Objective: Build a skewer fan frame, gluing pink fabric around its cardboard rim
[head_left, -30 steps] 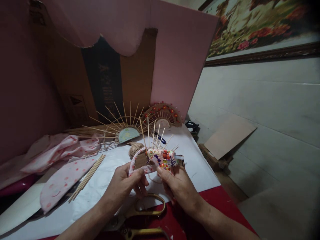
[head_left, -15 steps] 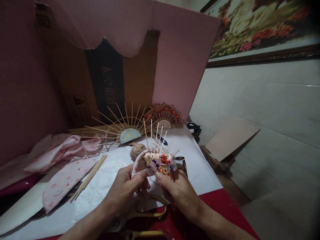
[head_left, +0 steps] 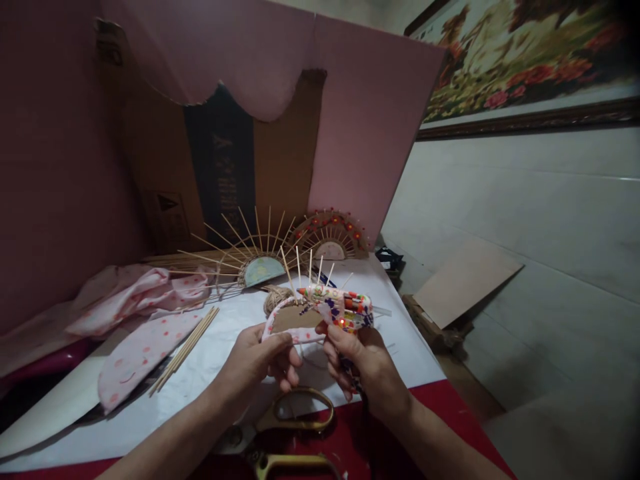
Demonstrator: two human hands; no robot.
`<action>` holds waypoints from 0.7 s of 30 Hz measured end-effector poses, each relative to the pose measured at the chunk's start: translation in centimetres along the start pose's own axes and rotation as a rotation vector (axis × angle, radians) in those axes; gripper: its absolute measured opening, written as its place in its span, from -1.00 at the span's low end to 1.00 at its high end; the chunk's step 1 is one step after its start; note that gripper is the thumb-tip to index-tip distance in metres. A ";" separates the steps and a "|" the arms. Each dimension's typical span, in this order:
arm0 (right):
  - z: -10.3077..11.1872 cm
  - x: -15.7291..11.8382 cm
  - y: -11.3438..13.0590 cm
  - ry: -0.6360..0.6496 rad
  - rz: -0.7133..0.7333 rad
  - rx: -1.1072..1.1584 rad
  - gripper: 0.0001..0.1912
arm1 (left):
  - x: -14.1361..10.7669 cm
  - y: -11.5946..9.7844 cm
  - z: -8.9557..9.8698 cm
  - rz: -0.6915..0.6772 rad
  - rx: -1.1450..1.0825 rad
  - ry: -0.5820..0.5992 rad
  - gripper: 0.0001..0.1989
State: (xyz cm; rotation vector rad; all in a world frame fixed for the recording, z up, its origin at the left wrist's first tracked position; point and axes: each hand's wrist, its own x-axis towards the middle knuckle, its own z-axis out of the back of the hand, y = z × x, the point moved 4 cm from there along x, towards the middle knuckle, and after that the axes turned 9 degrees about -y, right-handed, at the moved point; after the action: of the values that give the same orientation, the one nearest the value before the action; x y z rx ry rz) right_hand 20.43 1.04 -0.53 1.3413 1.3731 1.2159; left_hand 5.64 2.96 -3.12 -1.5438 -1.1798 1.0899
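Note:
My left hand (head_left: 263, 357) pinches the lower left edge of a half-moon cardboard piece (head_left: 295, 319). Its rim is wrapped in white cloth with pink dots, and thin wooden sticks (head_left: 299, 267) fan up behind it. A glue gun (head_left: 357, 310) with a colourful pattern is in my right hand (head_left: 367, 360), its nozzle pointing left over the cardboard's upper edge. A small red light glows on its side, and a clear glue stick (head_left: 383, 311) juts from its back. My right fingertips are at the cloth rim's right end; whether they grip it is unclear.
Large gold-handled scissors (head_left: 295, 427) lie in front of me. Twine (head_left: 277, 299), a stick fan with a green centre (head_left: 263, 271) and a red-flowered fan (head_left: 330, 250) stand behind. Loose sticks (head_left: 185, 350) and a dotted cloth half-moon (head_left: 145, 360) are left.
My right hand and the glue gun have moved right, uncovering more bare cardboard. The glue gun's nozzle now shows above the rim. The camera view has shifted slightly.

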 end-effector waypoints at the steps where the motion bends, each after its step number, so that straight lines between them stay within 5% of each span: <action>1: 0.2 0.0 0.2 -0.010 0.001 0.008 -0.63 | 0.1 0.0 0.1 0.006 -0.009 -0.012 -0.78; 6: 3.3 -1.7 3.4 -0.139 0.155 -0.020 -0.59 | 0.9 -1.1 1.2 -0.030 -0.042 -0.119 -0.76; 10: 6.2 -4.1 5.2 -0.229 0.311 -0.579 -0.72 | 1.5 -2.4 2.4 -0.083 -0.101 -0.205 -0.83; 15: 8.0 -4.3 1.2 -0.158 0.337 -1.405 -0.75 | 1.8 -3.1 3.0 -0.132 -0.135 -0.246 -0.88; 18: 8.3 -4.1 -1.4 -0.031 0.283 -1.589 -0.73 | 1.6 -3.1 2.7 -0.149 -0.137 -0.241 -0.88; 21: 8.4 -4.5 -1.4 0.043 0.277 -1.604 -0.67 | 1.2 -3.0 2.2 -0.154 -0.137 -0.204 -0.86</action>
State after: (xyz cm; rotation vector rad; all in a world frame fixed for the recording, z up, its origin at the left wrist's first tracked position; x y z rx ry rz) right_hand 28.76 -2.69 -3.65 0.2880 -0.0682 1.8252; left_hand 3.08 4.94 -0.84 -1.4419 -1.5140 1.1018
